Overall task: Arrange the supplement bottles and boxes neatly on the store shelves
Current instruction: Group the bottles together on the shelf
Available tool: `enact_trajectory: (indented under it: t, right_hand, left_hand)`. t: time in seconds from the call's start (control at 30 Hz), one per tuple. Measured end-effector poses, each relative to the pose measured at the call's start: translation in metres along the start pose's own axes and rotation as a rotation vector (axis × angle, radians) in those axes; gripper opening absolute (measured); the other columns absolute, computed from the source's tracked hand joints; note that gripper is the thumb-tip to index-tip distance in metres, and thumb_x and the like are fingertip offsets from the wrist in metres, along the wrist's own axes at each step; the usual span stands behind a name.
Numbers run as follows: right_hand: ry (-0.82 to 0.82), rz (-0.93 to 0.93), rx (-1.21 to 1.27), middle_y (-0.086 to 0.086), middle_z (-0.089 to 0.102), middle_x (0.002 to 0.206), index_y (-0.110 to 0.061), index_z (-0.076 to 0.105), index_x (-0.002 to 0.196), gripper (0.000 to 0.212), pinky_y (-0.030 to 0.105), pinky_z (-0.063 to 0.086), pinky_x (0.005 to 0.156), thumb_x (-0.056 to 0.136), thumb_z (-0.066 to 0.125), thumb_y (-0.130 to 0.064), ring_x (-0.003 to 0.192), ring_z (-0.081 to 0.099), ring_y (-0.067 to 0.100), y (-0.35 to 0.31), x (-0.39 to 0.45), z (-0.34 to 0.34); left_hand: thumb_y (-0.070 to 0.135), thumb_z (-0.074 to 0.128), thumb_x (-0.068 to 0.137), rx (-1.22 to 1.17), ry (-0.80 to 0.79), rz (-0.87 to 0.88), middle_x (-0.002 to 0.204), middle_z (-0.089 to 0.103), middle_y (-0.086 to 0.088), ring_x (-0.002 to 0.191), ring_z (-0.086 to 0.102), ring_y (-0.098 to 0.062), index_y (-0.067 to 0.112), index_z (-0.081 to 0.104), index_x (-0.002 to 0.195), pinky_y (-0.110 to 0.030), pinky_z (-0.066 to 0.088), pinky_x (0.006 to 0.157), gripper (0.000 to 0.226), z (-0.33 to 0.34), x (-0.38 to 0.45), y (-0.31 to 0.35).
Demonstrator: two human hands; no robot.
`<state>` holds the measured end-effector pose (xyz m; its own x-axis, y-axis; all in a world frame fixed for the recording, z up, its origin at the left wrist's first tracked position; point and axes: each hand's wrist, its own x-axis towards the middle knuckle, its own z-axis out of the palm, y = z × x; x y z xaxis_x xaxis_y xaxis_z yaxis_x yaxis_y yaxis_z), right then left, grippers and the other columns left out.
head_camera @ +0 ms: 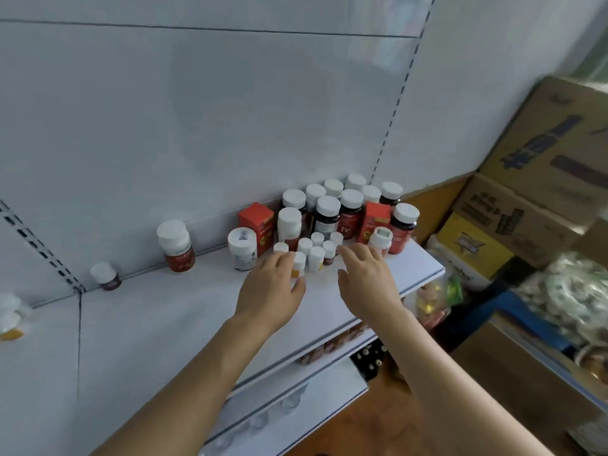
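Note:
A white shelf (171, 311) carries a cluster of white-capped supplement bottles at its right end. Tall dark bottles (327, 212) stand at the back, with two red boxes (256, 222) (375, 222) among them. Several small white-capped bottles (316, 255) stand in front. My left hand (273, 287) holds one small bottle with a yellow label (298, 264), fingers and thumb curled round it. My right hand (365, 274) reaches with straight fingers toward the small bottles and holds nothing. A white tub (241, 248), a red-labelled bottle (176, 245) and a small purple bottle (105, 276) stand apart to the left.
Stacked cardboard cartons (526, 179) and bagged goods (579, 291) crowd the floor to the right of the shelf. Lower shelves (296, 399) hold more goods. At the far left edge stands another white bottle (10, 317). The shelf's back panel (197, 110) rises behind.

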<state>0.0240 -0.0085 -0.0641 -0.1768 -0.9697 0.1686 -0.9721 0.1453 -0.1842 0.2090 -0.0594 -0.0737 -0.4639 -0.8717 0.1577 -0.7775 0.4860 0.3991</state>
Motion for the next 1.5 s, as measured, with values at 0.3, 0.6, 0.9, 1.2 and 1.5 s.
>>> enact_trajectory:
  t: [0.3,0.6,0.9,1.2,1.5]
  right_hand:
    - [-0.041,-0.254,0.103,0.015,0.059,0.1,-0.011,0.065,0.123,0.038,0.044,0.05,0.062,0.085,0.066,-0.009,0.086,0.056,0.038,0.041,0.064,0.038]
    - [0.145,-0.406,0.25,0.009,0.053,0.088,-0.006,0.061,0.082,0.009,0.038,0.046,0.051,0.081,0.069,-0.006,0.074,0.052,0.032,0.061,0.077,0.056]
    - [0.067,-0.404,0.552,-0.002,0.059,0.094,-0.012,0.068,0.094,0.02,0.029,0.049,0.06,0.077,0.079,-0.012,0.076,0.06,0.016,0.067,0.07,0.036]
    - [-0.427,-0.116,1.289,0.011,0.075,0.094,-0.025,0.075,0.109,0.017,0.043,0.059,0.077,0.094,0.07,-0.018,0.08,0.068,0.025,0.029,0.058,-0.011]
    - [-0.548,-0.126,1.392,-0.002,0.075,0.095,-0.017,0.074,0.116,0.021,0.029,0.056,0.071,0.097,0.064,-0.014,0.086,0.066,0.016,-0.02,0.034,-0.011]
  left_hand:
    - [0.025,0.063,0.092,0.029,0.103,-0.198,0.122,0.055,-0.003,0.106,0.055,-0.028,0.012,0.062,0.119,-0.04,0.052,0.071,0.03,0.047,0.035,0.019]
    - [0.008,0.065,0.085,0.108,0.23,-0.176,0.104,0.053,-0.007,0.088,0.054,-0.031,0.009,0.058,0.098,-0.044,0.051,0.053,0.015,0.065,0.035,0.019]
    - [0.019,0.068,0.092,-0.409,0.301,-0.363,0.109,0.06,0.006,0.091,0.063,-0.014,0.02,0.064,0.107,-0.027,0.052,0.077,0.016,0.05,0.025,0.022]
    - [0.019,0.063,0.096,-1.16,0.297,-0.513,0.106,0.073,-0.004,0.095,0.071,-0.023,0.019,0.071,0.117,-0.039,0.061,0.072,0.023,-0.006,-0.007,0.039]
    - [0.026,0.065,0.092,-1.248,0.412,-0.559,0.103,0.073,-0.004,0.088,0.071,-0.019,0.022,0.07,0.113,-0.035,0.059,0.07,0.022,-0.025,-0.047,0.03]
